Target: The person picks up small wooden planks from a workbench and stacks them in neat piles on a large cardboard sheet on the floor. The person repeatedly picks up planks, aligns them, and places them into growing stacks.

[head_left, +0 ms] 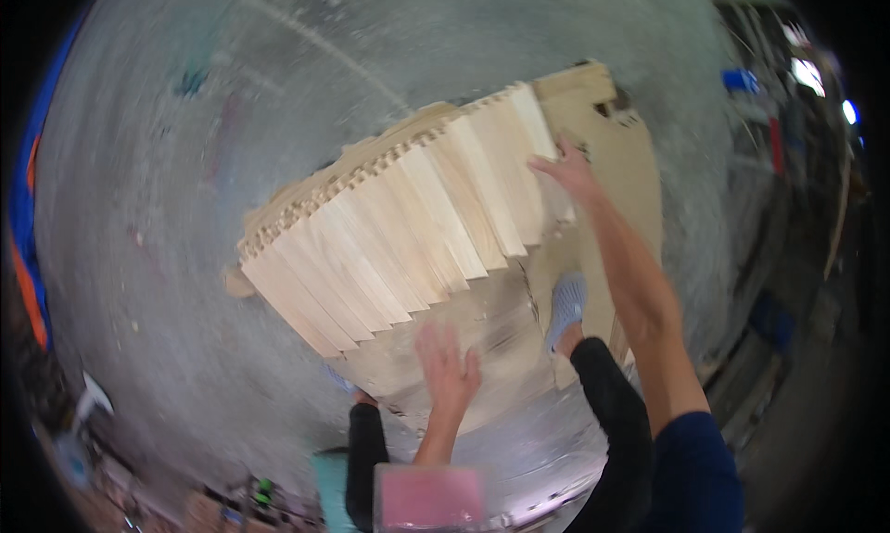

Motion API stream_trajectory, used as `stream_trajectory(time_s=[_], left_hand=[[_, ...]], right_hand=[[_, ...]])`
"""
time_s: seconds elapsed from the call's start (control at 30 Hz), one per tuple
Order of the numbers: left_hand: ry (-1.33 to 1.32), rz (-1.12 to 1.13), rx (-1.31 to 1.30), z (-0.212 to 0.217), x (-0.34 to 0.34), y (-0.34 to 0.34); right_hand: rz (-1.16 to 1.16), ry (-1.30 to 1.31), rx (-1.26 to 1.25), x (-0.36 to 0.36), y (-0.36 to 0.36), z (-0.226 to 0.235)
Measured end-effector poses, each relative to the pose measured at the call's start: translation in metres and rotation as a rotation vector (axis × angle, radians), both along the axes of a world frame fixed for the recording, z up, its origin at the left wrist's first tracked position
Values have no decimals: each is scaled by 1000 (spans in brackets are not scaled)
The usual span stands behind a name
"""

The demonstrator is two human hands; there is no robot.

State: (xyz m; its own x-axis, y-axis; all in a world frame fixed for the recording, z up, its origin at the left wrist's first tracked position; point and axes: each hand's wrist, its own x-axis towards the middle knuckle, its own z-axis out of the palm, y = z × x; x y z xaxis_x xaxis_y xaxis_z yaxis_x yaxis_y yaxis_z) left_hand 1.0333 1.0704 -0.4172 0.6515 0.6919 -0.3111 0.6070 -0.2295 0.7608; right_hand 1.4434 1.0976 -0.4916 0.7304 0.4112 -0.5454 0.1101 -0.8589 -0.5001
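A row of pale wooden boards (399,227) lies slanting across a flattened sheet of cardboard (482,320). The boards overlap like steps, and their far ends look notched, like finger joints. My right hand (572,173) is at the right end of the row, thumb and fingers apart. It is against or just above the last board; I cannot tell whether it touches. My left hand (447,371), slightly blurred, is over the cardboard on the near side of the boards. Its fingers are stretched out and nothing is in it.
Grey floor (185,209) surrounds the cardboard. My feet, in light blue clogs (567,303), stand at its near side. A pink rectangular thing (431,498) shows at the bottom edge. Blue and orange sheeting (28,227) borders the left; blurred clutter with a blue object (740,81) lines the right.
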Motion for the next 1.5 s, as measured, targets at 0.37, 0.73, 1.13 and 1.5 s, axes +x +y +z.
stream_trajectory(time_s=[0.37,0.73,1.13,1.5], left_hand=[[281,-299,-15,111,-281,83],[202,-244,-123,96,-269,17],[210,-222,639,-89,193,52],[124,-531,-484,-125,161,-322]], right_hand=[[-194,-68,-300,-297,-222,187],[-353,167,-446,-376,-409,293],[-611,-82,-326,-163,-714,128],[-218,531,96,0,-712,-29]])
